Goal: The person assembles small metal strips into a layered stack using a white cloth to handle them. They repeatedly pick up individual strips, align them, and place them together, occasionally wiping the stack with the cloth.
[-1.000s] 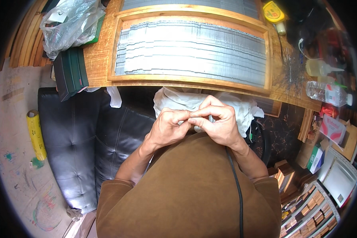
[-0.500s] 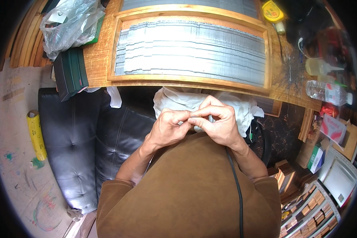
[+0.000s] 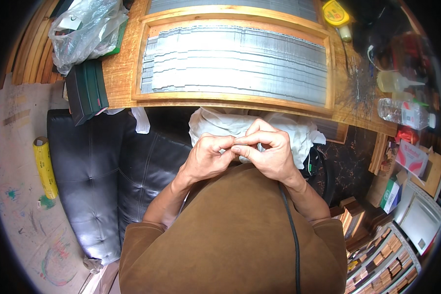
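Observation:
My left hand and my right hand meet in front of my chest, fingertips pinched together. Whatever they pinch is too small or too well hidden to make out. Behind and below them lies a crumpled white cloth. Past the cloth, on the wooden table, rests a wood-framed tray with rows of thin, shiny grey metal-looking strips. Part of a second such tray shows beyond it.
Left are a black padded leather seat, a yellow roll, a dark green box and a clear plastic bag. Right are a yellow tape measure, a plastic bottle, small cartons and a rack of wooden pieces.
Hardly anything differs. Both hands keep the same pinch in the same place; the view has shifted very slightly.

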`<move>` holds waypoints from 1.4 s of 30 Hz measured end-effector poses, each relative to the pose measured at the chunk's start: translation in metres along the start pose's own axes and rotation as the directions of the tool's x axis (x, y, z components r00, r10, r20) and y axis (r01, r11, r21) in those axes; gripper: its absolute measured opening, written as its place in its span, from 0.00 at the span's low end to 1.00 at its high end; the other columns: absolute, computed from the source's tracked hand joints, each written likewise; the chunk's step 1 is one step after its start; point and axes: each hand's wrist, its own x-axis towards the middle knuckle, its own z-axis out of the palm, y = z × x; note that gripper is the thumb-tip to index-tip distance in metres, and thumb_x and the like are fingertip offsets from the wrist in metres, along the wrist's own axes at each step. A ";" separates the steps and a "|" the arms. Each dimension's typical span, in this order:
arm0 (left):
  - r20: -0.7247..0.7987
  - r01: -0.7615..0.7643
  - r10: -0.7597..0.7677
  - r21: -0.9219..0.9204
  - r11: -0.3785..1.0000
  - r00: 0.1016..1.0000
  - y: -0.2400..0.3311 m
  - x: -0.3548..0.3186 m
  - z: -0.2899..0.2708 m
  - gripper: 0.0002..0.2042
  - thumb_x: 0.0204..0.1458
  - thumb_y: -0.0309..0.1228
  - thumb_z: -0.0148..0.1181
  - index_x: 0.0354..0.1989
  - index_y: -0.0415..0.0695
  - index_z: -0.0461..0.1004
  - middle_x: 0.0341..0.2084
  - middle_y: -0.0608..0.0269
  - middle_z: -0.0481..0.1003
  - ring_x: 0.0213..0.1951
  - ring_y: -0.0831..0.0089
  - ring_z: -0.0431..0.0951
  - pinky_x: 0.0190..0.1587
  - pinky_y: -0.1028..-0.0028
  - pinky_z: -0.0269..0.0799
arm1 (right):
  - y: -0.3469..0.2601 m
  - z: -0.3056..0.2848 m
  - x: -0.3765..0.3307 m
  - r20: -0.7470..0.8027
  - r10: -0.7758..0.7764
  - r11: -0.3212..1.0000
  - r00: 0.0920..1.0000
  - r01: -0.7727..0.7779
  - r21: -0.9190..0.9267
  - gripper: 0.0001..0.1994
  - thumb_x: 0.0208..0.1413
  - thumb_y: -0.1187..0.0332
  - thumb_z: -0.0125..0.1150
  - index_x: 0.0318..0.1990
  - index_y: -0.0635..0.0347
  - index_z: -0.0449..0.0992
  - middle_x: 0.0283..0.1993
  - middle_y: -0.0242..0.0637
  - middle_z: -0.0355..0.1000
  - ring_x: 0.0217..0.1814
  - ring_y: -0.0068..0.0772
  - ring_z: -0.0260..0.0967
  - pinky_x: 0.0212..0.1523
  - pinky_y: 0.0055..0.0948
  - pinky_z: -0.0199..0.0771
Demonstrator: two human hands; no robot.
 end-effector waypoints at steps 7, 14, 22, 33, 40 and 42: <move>-0.013 -0.026 0.026 0.005 1.000 1.000 0.003 0.002 -0.002 0.08 0.58 0.20 0.65 0.45 0.37 0.84 0.30 0.51 0.85 0.29 0.67 0.85 0.33 0.70 0.78 | -0.006 -0.001 0.000 0.002 -0.038 0.999 0.999 0.038 -0.018 0.10 0.52 0.78 0.78 0.43 0.64 0.87 0.34 0.34 0.76 0.32 0.23 0.72 0.33 0.23 0.73; -0.020 -0.034 0.034 0.007 0.999 0.999 0.005 0.003 -0.004 0.09 0.58 0.20 0.68 0.46 0.37 0.85 0.31 0.52 0.86 0.32 0.68 0.88 0.36 0.72 0.80 | -0.002 -0.005 -0.002 -0.009 -0.053 0.997 0.999 0.054 0.050 0.08 0.55 0.80 0.73 0.41 0.66 0.82 0.36 0.37 0.78 0.36 0.27 0.76 0.38 0.26 0.78; -0.021 -0.030 0.030 0.007 1.000 0.999 0.002 0.001 -0.003 0.09 0.58 0.21 0.67 0.46 0.38 0.85 0.29 0.53 0.85 0.29 0.69 0.85 0.33 0.72 0.79 | -0.004 -0.005 -0.001 -0.005 -0.064 0.998 0.998 0.064 0.021 0.06 0.55 0.81 0.73 0.37 0.66 0.80 0.34 0.37 0.77 0.36 0.30 0.76 0.39 0.28 0.77; -0.027 -0.028 0.026 -0.048 0.998 0.999 0.007 0.004 -0.001 0.08 0.59 0.22 0.68 0.46 0.38 0.85 0.32 0.52 0.86 0.32 0.68 0.88 0.35 0.72 0.80 | -0.004 -0.007 -0.003 -0.027 -0.029 0.998 0.999 0.030 0.055 0.06 0.54 0.82 0.71 0.37 0.66 0.79 0.34 0.38 0.77 0.36 0.32 0.76 0.40 0.30 0.76; -0.024 -0.033 0.033 0.007 0.999 0.999 0.007 0.003 -0.003 0.08 0.58 0.21 0.68 0.46 0.38 0.85 0.31 0.52 0.86 0.32 0.68 0.87 0.35 0.72 0.80 | -0.012 -0.007 0.001 -0.004 -0.133 0.982 0.991 0.131 -0.137 0.06 0.54 0.82 0.71 0.36 0.67 0.78 0.35 0.40 0.78 0.36 0.35 0.77 0.39 0.31 0.76; -0.021 -0.038 0.039 0.027 0.999 0.999 0.005 0.002 -0.003 0.08 0.58 0.21 0.68 0.46 0.37 0.85 0.31 0.52 0.86 0.32 0.68 0.87 0.34 0.72 0.80 | -0.012 -0.006 0.001 -0.005 -0.146 0.980 0.989 0.144 -0.137 0.06 0.54 0.82 0.71 0.36 0.67 0.78 0.35 0.40 0.78 0.36 0.35 0.77 0.39 0.31 0.76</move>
